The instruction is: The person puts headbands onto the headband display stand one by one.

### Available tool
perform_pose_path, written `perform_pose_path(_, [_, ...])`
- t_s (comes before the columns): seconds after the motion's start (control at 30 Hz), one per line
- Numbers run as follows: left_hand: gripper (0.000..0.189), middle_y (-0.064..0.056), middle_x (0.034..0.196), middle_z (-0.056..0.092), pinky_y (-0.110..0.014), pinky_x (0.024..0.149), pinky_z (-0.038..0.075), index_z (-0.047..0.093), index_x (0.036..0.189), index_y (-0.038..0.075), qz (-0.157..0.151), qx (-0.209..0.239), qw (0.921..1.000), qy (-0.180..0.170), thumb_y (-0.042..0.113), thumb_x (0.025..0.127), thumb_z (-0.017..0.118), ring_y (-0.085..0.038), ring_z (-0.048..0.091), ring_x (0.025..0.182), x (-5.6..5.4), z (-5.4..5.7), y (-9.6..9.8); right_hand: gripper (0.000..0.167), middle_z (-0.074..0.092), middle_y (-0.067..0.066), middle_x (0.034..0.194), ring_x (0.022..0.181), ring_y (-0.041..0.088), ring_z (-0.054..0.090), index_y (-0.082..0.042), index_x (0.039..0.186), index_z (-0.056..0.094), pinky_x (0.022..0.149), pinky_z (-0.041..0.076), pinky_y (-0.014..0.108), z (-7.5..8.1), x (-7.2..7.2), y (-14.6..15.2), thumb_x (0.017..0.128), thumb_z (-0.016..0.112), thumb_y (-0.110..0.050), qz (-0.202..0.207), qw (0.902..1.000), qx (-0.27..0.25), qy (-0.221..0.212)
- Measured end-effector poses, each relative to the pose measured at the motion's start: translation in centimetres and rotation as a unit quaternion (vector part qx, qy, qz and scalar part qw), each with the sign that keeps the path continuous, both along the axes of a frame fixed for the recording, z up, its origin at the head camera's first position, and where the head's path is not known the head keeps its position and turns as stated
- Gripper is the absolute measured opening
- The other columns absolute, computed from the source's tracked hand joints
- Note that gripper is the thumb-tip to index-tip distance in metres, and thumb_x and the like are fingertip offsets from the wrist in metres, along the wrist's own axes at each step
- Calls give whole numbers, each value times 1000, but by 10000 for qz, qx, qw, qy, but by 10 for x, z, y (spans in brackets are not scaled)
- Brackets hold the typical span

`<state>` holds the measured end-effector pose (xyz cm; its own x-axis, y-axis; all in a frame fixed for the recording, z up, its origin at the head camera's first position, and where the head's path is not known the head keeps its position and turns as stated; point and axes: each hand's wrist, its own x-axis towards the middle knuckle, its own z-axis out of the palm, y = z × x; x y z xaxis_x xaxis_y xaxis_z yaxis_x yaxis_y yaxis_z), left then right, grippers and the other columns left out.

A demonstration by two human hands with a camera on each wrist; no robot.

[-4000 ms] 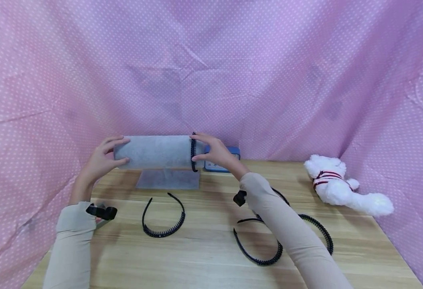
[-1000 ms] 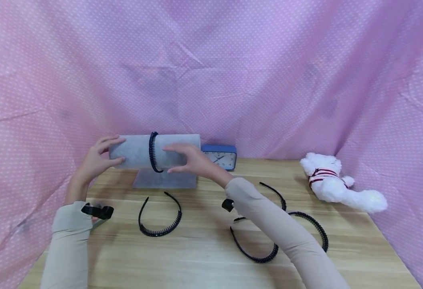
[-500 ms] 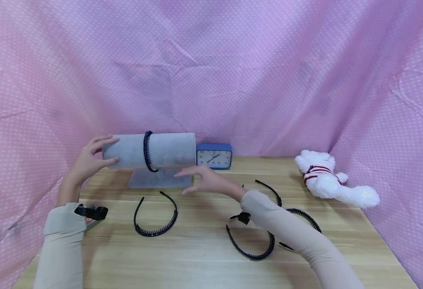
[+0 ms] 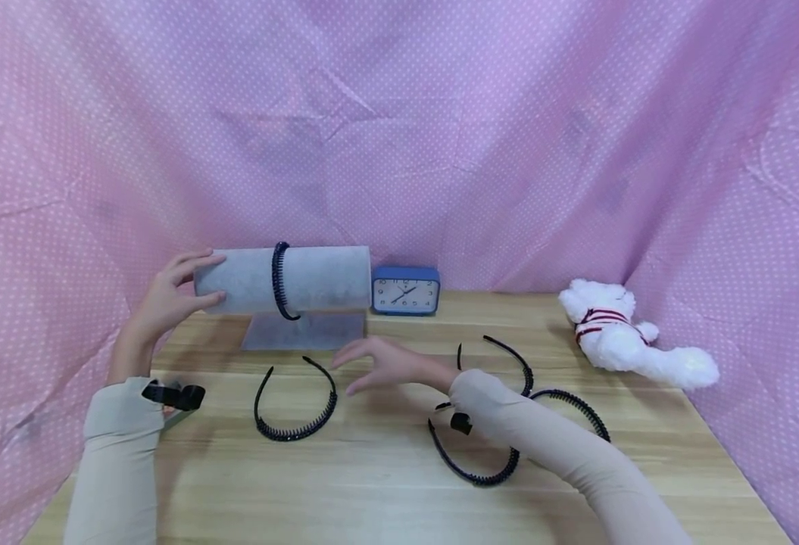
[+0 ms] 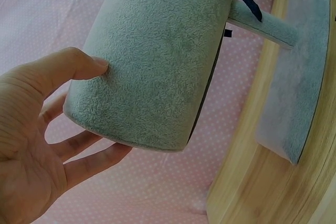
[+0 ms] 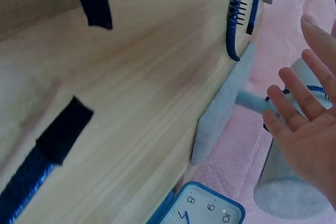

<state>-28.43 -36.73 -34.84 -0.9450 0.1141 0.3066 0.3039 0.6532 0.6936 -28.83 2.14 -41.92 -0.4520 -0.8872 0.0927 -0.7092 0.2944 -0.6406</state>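
Observation:
My left hand [image 4: 162, 301] holds the left end of a grey padded display stand [image 4: 331, 276], a horizontal roll on a post and flat base. In the left wrist view, the thumb [image 5: 86, 66] presses on the plush side while other fingers go round the end. One black toothed headband [image 4: 279, 280] sits over the roll near its middle. My right hand [image 4: 388, 362] hovers over the table in front of the stand, fingers spread and holding nothing. Just left of it, another black headband [image 4: 293, 434] lies on the table with its tips toward the stand.
Several more black headbands [image 4: 488, 481] lie at the right, partly hidden by my right sleeve [image 4: 556, 431]. A blue clock [image 4: 406, 291] stands right of the display stand. Farther right lies a white plush toy [image 4: 610, 329]. A pink dotted curtain [image 4: 399, 136] surrounds the wooden table [image 4: 372, 499].
The headband slid from the roll's right end to its middle with my right hand. That hand then let go and moved down toward the table; my left hand stayed on the stand.

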Motion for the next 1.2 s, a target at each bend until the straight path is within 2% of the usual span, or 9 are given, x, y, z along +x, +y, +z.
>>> perform_pose_path(0.33, [63,-18,163,30,3,83,35,51,149,4,-28,53,10000,-36,8,91,76,-47,37,137,-4,2,4,48,63,9,142,136,21,55,-10,133,68,118,39,26,-5,4,-14,87,82,-14,236,9974,672,-100])
perform_pose_path(0.53, [61,-19,162,31,4,84,35,51,147,3,-9,81,10000,18,6,92,75,-45,38,135,-2,2,5,48,64,4,142,136,16,55,-12,134,68,117,38,21,-9,2,-19,88,81,-17,476,9927,1078,256])
perform_pose_path(0.77, [61,-19,162,31,3,84,36,52,148,4,-9,87,10000,25,8,92,75,-45,39,132,-1,3,5,50,66,-1,140,136,12,54,-15,133,69,117,36,20,-19,-1,-24,86,83,-22,711,9882,1294,410])
perform_pose_path(0.9, [60,-19,162,31,3,85,35,52,147,3,16,76,10000,22,7,92,76,-44,39,133,0,3,5,47,66,-2,139,135,12,54,-17,131,70,117,36,20,-24,-1,-25,86,83,-23,675,9874,1377,389])
perform_pose_path(1.2, [62,-19,162,31,3,84,35,51,148,5,26,51,10000,-5,8,92,76,-45,38,134,-1,3,3,41,69,-3,134,130,13,58,-17,127,73,115,39,22,-17,1,-17,87,83,-22,497,9847,1593,500])
